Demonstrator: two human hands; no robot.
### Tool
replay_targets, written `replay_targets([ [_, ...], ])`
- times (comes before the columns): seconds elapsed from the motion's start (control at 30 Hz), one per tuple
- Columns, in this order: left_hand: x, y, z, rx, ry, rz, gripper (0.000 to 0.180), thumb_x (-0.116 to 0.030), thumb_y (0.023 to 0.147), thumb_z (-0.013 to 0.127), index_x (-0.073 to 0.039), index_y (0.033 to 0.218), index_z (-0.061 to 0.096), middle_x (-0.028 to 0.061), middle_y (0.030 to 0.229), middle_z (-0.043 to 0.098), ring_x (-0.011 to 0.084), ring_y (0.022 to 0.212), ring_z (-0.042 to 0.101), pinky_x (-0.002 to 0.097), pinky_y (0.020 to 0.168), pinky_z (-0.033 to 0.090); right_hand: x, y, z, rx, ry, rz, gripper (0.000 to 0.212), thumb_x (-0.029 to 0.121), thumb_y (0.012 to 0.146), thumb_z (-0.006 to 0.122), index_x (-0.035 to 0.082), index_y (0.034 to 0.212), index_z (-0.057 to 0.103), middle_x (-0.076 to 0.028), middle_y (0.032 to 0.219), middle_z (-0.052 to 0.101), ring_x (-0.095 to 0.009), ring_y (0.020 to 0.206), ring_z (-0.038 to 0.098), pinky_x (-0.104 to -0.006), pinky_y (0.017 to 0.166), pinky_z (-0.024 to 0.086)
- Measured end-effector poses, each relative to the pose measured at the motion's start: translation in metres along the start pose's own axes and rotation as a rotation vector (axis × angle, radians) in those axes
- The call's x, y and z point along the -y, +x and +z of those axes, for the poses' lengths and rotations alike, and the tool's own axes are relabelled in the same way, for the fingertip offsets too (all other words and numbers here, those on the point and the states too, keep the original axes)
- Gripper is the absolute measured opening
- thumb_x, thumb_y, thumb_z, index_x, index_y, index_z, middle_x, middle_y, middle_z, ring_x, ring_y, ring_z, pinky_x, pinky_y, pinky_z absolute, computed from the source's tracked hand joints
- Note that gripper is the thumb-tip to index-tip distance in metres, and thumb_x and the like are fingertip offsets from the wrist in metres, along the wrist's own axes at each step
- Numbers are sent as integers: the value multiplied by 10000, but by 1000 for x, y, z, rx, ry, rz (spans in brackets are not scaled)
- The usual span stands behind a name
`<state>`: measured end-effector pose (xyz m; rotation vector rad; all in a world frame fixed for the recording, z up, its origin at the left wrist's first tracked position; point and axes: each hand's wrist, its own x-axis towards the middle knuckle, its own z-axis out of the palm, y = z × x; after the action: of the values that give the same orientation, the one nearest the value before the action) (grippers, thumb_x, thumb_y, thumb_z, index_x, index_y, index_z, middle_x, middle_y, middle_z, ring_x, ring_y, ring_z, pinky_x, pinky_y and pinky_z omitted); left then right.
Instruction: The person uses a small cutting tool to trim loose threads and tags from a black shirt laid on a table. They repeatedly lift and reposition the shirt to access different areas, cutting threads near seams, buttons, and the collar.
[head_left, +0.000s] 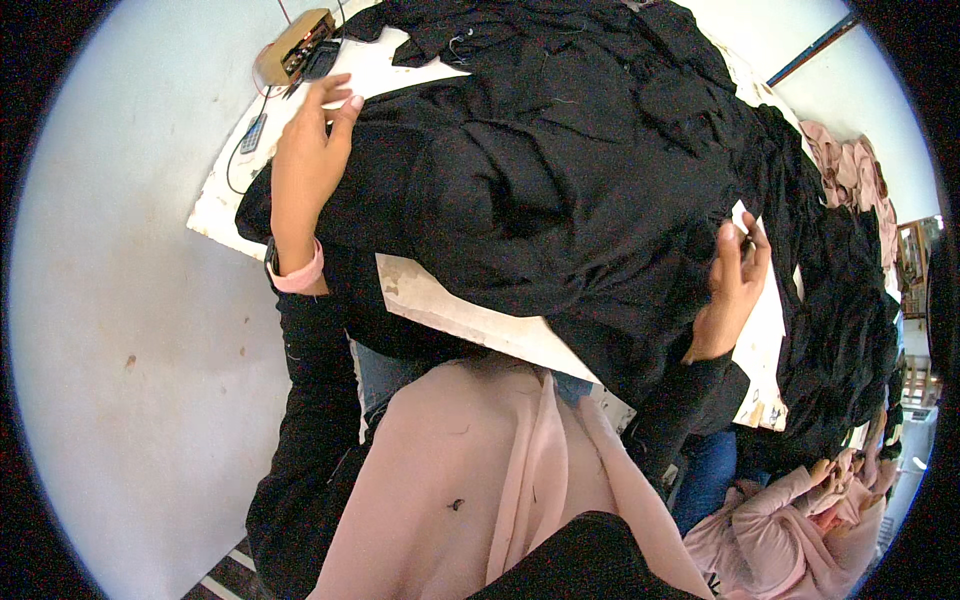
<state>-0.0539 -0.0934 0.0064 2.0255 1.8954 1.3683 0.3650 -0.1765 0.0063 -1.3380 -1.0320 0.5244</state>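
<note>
A large piece of black cloth (pixel 590 190) lies rumpled over the white tabletop in front of me. At its left side my left hand (pixel 312 165) is raised, with the thumb a little apart from the extended fingers and nothing visible in them. My right hand (pixel 730 290) is at the right edge of the same cloth. Its thumb and bent fingers stand apart, and a white patch shows between them. Whether these fingertips touch the cloth cannot be made out.
A tan box with dark fittings (pixel 300 48) and a small grey keypad-like device (pixel 254 133) with cables are at the far left. More black cloth (pixel 840 300) is heaped on the right. Pink cloth (pixel 850 175) lies beyond it. A person in pink (pixel 790 530) works at lower right.
</note>
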Motion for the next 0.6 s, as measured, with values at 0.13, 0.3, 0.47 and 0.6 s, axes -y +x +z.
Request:
replay_targets([
  [0.13, 20, 9, 40, 446, -346, -110, 421, -337, 1060, 462, -25, 1306, 600, 139, 1077, 722, 226, 940, 678, 344, 895, 514, -35, 36, -5, -40, -143, 268, 705, 266, 851, 785, -15, 1408, 455, -69, 1139, 657, -154, 910, 606, -265, 889, 413],
  [0.3, 11, 5, 68, 782, -238, 108, 423, -256, 975, 605, -65, 1353, 606, 126, 1059, 678, 194, 890, 623, 311, 873, 502, -14, -13, 30, 183, -282, -368, 201, 64, 839, 722, -36, 1011, 690, -127, 926, 711, -200, 812, 662, -327, 753, 529],
  [0.47, -2, -3, 53, 1051, -275, 143, 668, -72, 749, 770, -133, 1388, 586, 47, 1126, 591, 196, 961, 575, 306, 868, 484, 49, -90, 35, 1197, -425, -525, 460, 24, 730, 646, 95, 1184, 647, -117, 959, 691, -322, 820, 685, -398, 700, 569],
  [0.6, -10, -31, 50, 1031, -325, 246, 840, 11, 631, 818, -84, 1412, 523, 72, 1277, 539, 226, 1057, 558, 315, 922, 478, 63, -69, -8, 1711, -10, -344, 684, 74, 794, 648, 142, 1459, 505, -134, 1181, 695, -318, 916, 704, -406, 777, 586],
])
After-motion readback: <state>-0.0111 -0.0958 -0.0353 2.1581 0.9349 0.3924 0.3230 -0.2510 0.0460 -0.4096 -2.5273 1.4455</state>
